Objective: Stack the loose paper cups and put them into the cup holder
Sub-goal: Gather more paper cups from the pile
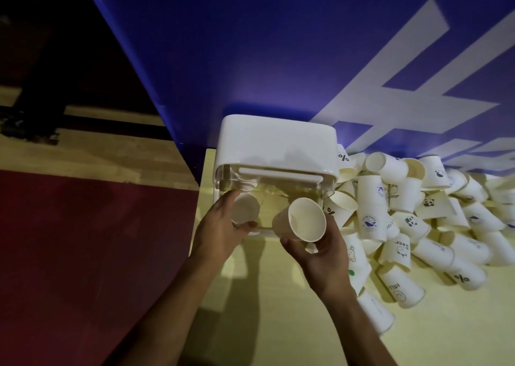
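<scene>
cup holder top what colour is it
The cup holder top is plain white, with no print; the head view shows it best.

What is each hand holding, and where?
Left hand grips one paper cup by its side wall; right hand grips a second cup round its lower wall.

Pale yellow table (pixel 278 304) carries white cup holder (pixel 274 142) and heap of loose paper cups (pixel 418 218) beside it.

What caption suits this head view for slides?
Left hand holds one cup, right hand another cup, at the white cup holder beside loose cups.
</scene>
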